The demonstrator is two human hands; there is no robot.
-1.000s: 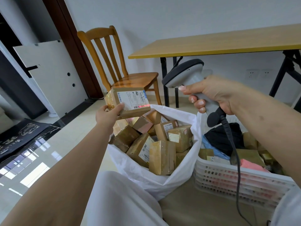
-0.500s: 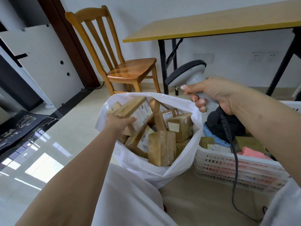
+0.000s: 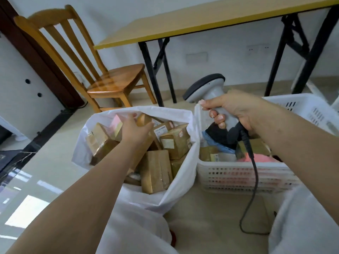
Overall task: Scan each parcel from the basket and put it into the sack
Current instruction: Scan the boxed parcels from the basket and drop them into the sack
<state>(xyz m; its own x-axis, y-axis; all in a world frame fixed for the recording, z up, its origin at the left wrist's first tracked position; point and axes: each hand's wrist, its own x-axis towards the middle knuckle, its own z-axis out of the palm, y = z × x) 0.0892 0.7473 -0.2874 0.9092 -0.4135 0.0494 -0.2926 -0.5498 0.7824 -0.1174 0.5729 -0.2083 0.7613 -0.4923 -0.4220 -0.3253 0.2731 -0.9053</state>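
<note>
- Left hand [image 3: 136,131] reaches into the white sack [image 3: 176,182], fingers loosely spread over brown taped parcels [image 3: 156,171]; whether it grips one, I cannot tell.
- Right hand [image 3: 233,109] grips the grey scanner [image 3: 207,87] above the white slotted basket [image 3: 244,176].
- Wooden chair [image 3: 113,81] and table [image 3: 201,21] stand behind.

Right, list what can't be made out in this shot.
- Head view: whether the left hand grips a parcel in the sack; its fingers are hidden behind its own back.
- Parcel labels: print too small and blurred.
- Lower basket contents: hidden by the top parcels and the right hand gripping the scanner.
- Table: cut off by the top edge.
</note>
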